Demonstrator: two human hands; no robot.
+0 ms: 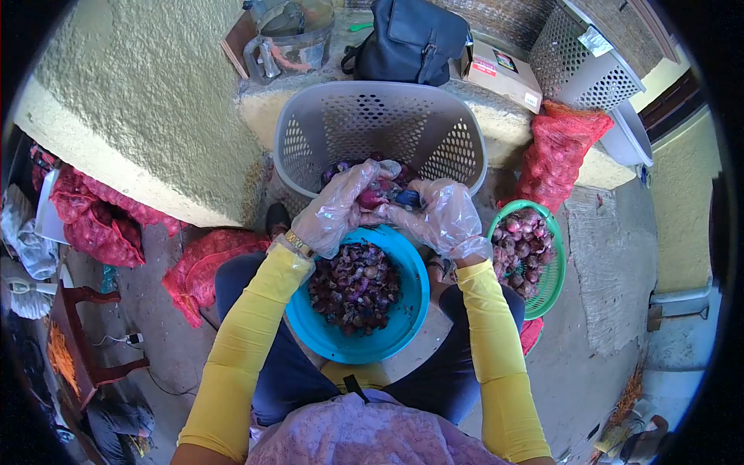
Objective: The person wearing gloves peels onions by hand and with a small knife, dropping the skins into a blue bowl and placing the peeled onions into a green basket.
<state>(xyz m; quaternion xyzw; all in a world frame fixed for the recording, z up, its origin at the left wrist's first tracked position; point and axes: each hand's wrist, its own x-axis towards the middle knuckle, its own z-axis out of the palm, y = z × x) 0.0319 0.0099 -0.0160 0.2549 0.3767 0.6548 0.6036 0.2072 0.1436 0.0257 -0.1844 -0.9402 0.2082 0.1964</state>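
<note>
My left hand (pixel 339 211), in a clear plastic glove, is closed around a peeled red onion (pixel 373 195). My right hand (pixel 446 218), gloved the same way, is closed on a small blue object (pixel 408 198) beside the onion; its kind is mostly hidden by the fingers. Both hands are close together above the far rim of a blue basin (pixel 416 310). Inside the basin lies a heap of dark onion skins (pixel 353 291). Just beyond the hands stands a grey perforated basket (pixel 372 124) with purple onions at its bottom, partly covered by my hands.
To the right is a green basket (pixel 559 271) of unpeeled onions. A red mesh sack (pixel 558 155) leans behind it, and another sack (pixel 205 267) lies at left. A black backpack (pixel 415 39) and a cardboard box (pixel 504 74) sit on the ledge ahead.
</note>
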